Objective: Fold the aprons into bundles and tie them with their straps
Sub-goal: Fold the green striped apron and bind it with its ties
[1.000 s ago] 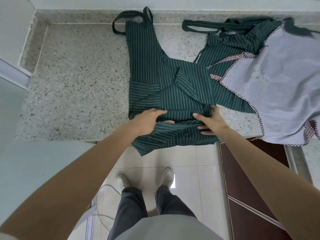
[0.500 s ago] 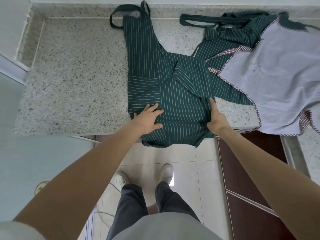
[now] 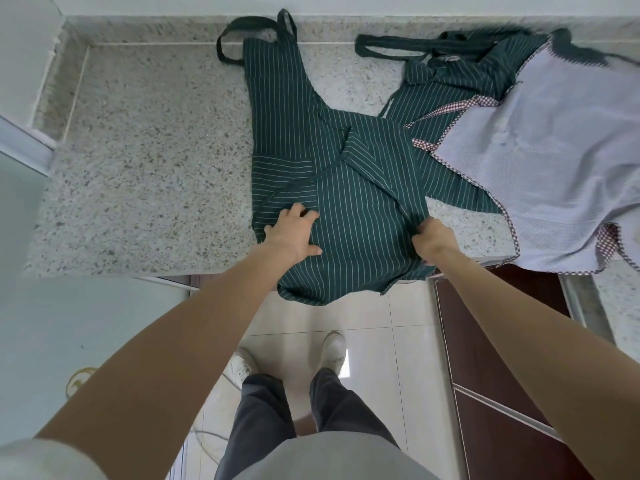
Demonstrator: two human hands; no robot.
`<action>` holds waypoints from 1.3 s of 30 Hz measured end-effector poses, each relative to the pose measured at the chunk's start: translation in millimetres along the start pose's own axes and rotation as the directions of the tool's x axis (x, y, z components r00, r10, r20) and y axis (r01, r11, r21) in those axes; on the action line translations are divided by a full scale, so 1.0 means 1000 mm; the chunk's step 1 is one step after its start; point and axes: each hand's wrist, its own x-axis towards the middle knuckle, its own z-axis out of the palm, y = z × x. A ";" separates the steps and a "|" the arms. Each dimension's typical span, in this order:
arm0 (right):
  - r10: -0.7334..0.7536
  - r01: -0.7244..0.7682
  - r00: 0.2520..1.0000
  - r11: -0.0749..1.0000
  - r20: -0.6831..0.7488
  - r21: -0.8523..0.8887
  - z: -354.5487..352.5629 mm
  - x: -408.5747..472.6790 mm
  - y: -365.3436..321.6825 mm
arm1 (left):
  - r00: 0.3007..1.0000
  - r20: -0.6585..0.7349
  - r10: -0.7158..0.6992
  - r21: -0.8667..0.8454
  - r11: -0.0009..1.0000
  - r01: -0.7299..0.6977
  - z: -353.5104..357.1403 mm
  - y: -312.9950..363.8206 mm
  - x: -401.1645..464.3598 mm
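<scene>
A dark green striped apron (image 3: 349, 199) lies lengthwise on the speckled stone counter (image 3: 145, 161), its neck strap (image 3: 239, 29) at the far edge and its folded lower part hanging over the near edge. My left hand (image 3: 294, 233) rests flat on the apron's left side, fingers spread. My right hand (image 3: 431, 239) pinches the folded right edge of the cloth with curled fingers. A second green striped apron (image 3: 450, 81) lies crumpled at the back right, partly under a pale lilac apron (image 3: 540, 168) with checked trim.
A wall runs along the counter's far side and left corner. Below the counter's edge are a dark brown cabinet door (image 3: 491, 358) on the right and a pale panel on the left. My feet stand on a tiled floor (image 3: 381, 341).
The lower part of the green apron has been folded and smoothed. My left hand went from gripping the cloth to lying flat on it. My right hand went from flat to pinching the right edge.
</scene>
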 end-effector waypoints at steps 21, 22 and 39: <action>-0.478 0.490 0.863 0.871 -0.162 0.043 -0.026 0.056 -0.065 | 0.935 -0.320 0.153 -0.121 0.972 -0.201 -0.070 0.048 0.061; -0.525 0.537 0.839 0.842 -0.147 0.059 -0.030 0.058 -0.071 | 0.934 -0.313 0.173 -0.089 0.974 -0.210 -0.076 0.058 0.066; 0.164 -0.269 0.958 0.234 0.235 0.934 -0.098 0.137 -0.051 | 0.992 -0.078 -0.100 0.034 0.994 0.103 -0.083 0.095 0.121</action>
